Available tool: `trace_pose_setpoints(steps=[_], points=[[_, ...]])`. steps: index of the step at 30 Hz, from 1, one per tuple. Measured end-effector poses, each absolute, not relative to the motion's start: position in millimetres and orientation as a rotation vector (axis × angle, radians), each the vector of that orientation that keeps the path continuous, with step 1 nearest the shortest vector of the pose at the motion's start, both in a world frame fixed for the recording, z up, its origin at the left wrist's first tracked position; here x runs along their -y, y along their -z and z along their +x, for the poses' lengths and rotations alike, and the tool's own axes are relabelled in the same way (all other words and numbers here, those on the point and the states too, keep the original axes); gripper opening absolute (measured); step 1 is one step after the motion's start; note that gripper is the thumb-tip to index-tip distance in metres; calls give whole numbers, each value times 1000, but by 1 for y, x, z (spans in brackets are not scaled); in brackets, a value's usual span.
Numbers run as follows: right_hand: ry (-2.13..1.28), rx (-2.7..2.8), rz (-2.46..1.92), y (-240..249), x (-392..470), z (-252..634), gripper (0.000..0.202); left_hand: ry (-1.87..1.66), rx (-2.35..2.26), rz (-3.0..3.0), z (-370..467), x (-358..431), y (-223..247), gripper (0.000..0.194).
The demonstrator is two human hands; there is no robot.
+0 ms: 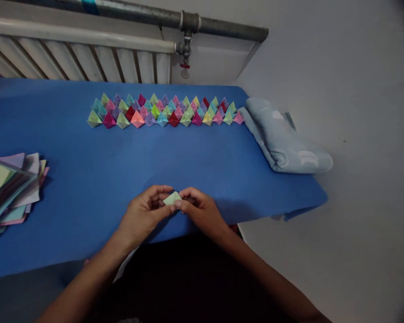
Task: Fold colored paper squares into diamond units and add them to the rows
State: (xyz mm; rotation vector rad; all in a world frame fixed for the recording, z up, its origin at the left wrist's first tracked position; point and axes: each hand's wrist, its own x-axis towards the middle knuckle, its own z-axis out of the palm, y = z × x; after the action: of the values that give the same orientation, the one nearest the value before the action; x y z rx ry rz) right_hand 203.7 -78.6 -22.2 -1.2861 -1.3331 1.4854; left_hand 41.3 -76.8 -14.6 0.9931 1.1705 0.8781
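A small folded piece of pale green paper (pixel 172 198) is between my two hands, just above the near edge of the blue table. My left hand (pixel 148 208) grips its left side, thumb along the lower edge and fingers behind. On the right, my right hand (pixel 200 208) pinches the other side with thumb and forefinger. Both thumbs nearly meet at the paper's lower edge. Farther back, several rows of folded paper pieces (pixel 162 119) in many colours stand close together on the table.
The blue table (pixel 114 166) reaches back to a white radiator (pixel 126 63) and a metal pipe (pixel 222 27) with a valve. Loose coloured paper sheets (pixel 16 188) are piled at the left. A folded grey-blue cloth (pixel 289 143) lies at the right, near the wall.
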Motion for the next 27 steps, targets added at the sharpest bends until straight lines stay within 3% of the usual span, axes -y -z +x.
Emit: trace_pose_setpoints(steps=[6, 27], points=[[-1536, 1204, -1248, 24, 80, 204, 14, -725, -1157, 1101, 39, 78, 14, 21], [-1507, 1325, -1249, 21, 80, 204, 17, -581, -1112, 1129, 40, 86, 11, 21]])
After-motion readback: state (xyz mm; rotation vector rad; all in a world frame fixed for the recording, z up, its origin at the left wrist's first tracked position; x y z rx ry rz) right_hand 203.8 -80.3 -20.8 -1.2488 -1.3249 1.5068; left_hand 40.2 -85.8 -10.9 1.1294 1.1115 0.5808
